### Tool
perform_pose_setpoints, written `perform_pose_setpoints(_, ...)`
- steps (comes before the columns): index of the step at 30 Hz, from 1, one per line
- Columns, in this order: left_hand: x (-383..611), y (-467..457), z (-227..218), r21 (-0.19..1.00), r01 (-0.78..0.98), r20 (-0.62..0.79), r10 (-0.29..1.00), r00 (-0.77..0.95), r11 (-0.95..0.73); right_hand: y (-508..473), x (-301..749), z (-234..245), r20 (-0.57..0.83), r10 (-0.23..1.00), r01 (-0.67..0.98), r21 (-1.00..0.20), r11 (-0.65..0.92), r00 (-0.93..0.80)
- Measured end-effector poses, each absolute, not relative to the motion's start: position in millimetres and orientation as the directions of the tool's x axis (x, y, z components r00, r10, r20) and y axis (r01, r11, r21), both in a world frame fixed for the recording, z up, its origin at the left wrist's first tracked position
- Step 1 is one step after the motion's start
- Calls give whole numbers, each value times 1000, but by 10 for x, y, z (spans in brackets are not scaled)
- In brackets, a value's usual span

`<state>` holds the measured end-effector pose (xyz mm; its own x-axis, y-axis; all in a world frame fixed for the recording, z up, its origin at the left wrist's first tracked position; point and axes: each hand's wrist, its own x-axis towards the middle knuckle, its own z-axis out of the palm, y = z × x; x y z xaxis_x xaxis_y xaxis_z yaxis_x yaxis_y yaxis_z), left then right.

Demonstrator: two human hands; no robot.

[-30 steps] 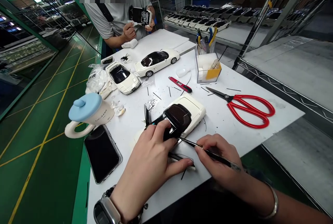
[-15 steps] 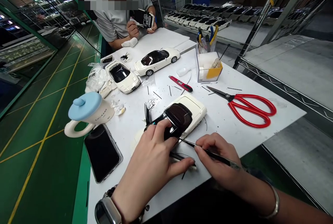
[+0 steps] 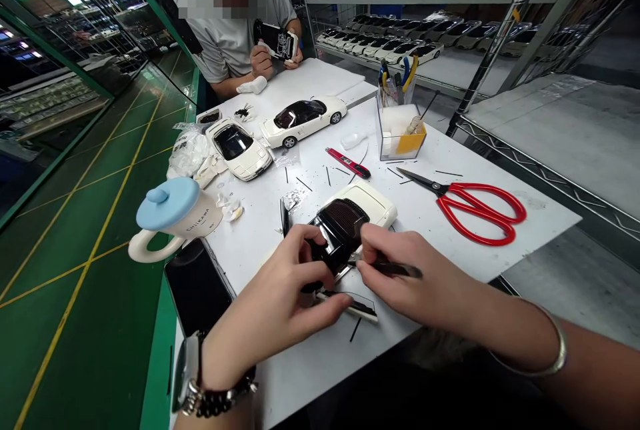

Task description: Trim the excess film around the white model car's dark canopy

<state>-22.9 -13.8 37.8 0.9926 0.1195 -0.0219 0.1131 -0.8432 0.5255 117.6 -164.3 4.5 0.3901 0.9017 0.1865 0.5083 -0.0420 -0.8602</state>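
— Where's the model car (image 3: 350,220)?

— Between my hands, on the surface; left hand (image 3: 273,303) fingers curled about its dark cabin; right hand (image 3: 425,283) pinching slim tweezers (image 3: 395,269) at its side.

— Handling?

— Probably light, glossy, fragile; hold the body, not trim.

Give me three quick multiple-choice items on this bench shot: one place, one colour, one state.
1. Where do the scissors lie?
A. right of the model car being worked on
B. on the phone
C. inside the clear box

2. What colour is the mug lid?
A. red
B. light blue
C. black

3. What does the right hand hold?
A. nothing
B. a thin dark tool
C. the mug

Answers: 1 A, they rest on the table right of the model car. 2 B, light blue. 3 B, a thin dark tool pinched at the car.
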Motion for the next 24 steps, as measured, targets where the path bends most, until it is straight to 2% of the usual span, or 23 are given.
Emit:
perform_pose_setpoints(3, -277, -10, 403, 612, 79, 105, 180, 978, -787, -1486, 1244, 233, 138, 941, 617, -782, -87, 308)
perform_pose_setpoints(6, -291, 83, 366, 572, 39, 320, 267, 909, -819, -1359, 1285, 355, 26, 965, 679, -716, -165, 262)
perform_pose_setpoints(9, -274, 128, 303, 509, 44, 469, 320, 823, -859, -1279, 1319, 395, -37, 980, 703, -691, -166, 194)
perform_pose_setpoints(14, -251, 131, 261, 451, 40, 555, 316, 769, -892, -1257, 1367, 357, 28, 985, 662, -744, -93, 170)
perform_pose_setpoints(18, -246, 118, 271, 426, 52, 562, 309, 767, -903, -1326, 1341, 484, 103, 963, 612, -788, -74, 250)
perform_pose_setpoints(20, -244, 118, 275, 419, 53, 567, 307, 764, -907, -1397, 1332, 631, 188, 946, 634, -773, -24, 265)
perform_pose_setpoints(24, -250, 134, 260, 386, 71, 607, 311, 731, -920, -1616, 1471, 942, 329, 927, 716, -690, 108, 178)
